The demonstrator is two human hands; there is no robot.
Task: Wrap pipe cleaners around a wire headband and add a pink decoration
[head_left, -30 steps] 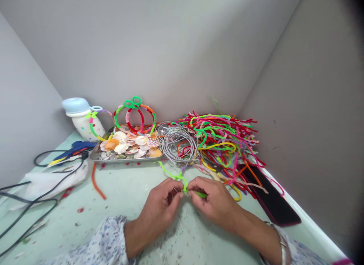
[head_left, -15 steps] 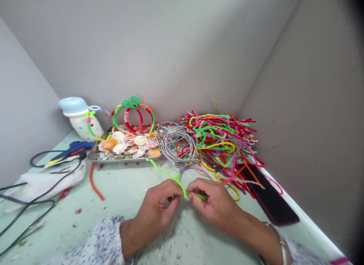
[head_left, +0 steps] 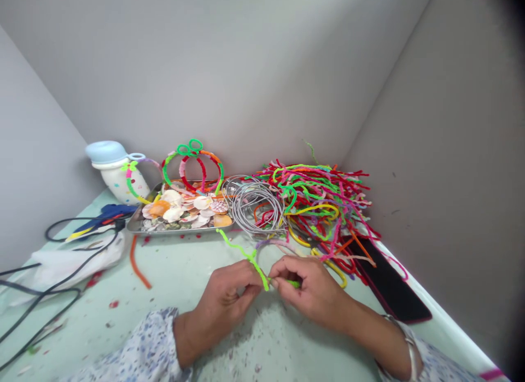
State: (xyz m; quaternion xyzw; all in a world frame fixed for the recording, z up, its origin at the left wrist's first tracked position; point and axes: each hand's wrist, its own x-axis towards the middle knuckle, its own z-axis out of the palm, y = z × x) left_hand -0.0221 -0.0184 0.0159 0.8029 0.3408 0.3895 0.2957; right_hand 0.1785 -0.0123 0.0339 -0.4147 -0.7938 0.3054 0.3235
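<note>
A hand can pass forward from the left hand (head_left: 227, 300) over the paint-speckled tabletop (head_left: 184, 267) to the steel tray (head_left: 180, 231) (an orange pipe cleaner (head_left: 137, 264) lies off to one side); the heaped pipe cleaners (head_left: 315, 207) and black phone (head_left: 389, 281) block the way beyond the right hand (head_left: 314, 297).

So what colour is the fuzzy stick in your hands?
Bright lime green. The pipe cleaner shows best in the head view.
</note>
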